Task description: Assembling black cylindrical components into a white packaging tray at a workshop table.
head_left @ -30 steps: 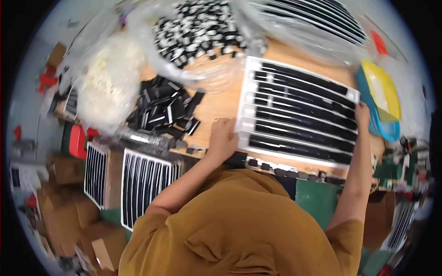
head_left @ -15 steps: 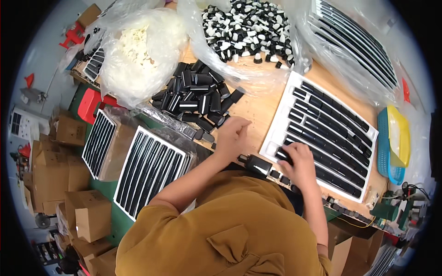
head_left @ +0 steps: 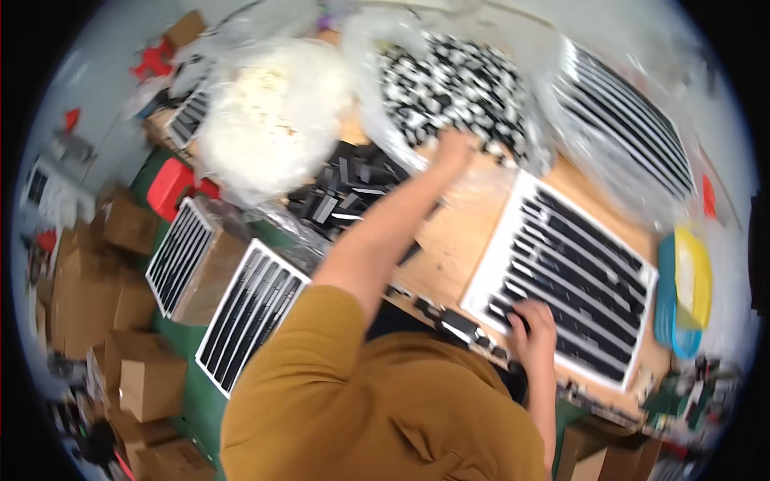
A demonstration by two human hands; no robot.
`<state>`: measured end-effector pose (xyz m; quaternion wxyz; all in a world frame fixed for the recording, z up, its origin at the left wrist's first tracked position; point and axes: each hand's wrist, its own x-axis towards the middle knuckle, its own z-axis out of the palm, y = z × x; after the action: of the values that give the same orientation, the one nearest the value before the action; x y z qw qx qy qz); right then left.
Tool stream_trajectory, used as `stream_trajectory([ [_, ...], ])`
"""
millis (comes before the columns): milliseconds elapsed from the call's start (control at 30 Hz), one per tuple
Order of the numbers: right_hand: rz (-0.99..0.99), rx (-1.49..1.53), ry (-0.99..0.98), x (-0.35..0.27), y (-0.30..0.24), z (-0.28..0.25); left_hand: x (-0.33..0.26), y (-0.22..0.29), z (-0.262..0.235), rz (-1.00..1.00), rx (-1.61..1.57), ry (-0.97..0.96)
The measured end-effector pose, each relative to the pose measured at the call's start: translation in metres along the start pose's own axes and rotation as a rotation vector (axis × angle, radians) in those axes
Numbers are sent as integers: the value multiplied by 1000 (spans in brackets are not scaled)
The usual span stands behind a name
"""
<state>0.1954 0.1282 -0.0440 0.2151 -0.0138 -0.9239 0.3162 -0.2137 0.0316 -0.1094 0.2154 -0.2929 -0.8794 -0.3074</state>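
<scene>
My left hand (head_left: 455,152) reaches to the near edge of a heap of small black and white pieces (head_left: 449,84) in a clear plastic bag. Motion smears its fingers, so I cannot make out whether they grip anything. Near the lower left corner of a white tray (head_left: 481,289), my right hand (head_left: 536,330) is closed round a short black piece, of which only a dark end shows. Rows of black cylindrical pieces (head_left: 577,280) fill the tray. Left of my left forearm lies a pile of loose black tube-like pieces (head_left: 345,180), partly hidden by the arm.
A bag of cream-coloured pieces (head_left: 269,120) stands at the far left. Another filled tray in plastic (head_left: 630,120) lies far right, with blue and yellow baskets (head_left: 686,280) nearer. Filled trays (head_left: 249,313) lean below the table's left edge, beside cardboard boxes (head_left: 152,377).
My left hand has moved up and away from the table's near edge to the black and white heap. My right hand stays by the tray's lower left corner. The whole view has shifted slightly.
</scene>
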Motion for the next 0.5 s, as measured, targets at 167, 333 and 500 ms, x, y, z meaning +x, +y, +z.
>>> stream_trajectory([
  [167,133,-27,77,-24,11,-19,-1,32,7,-122,20,-162],
  [333,94,-282,-77,-17,8,-16,-42,115,-73,-170,-611,19],
  [500,159,-183,-147,-20,22,-14,-125,157,-145,-266,-835,-236],
])
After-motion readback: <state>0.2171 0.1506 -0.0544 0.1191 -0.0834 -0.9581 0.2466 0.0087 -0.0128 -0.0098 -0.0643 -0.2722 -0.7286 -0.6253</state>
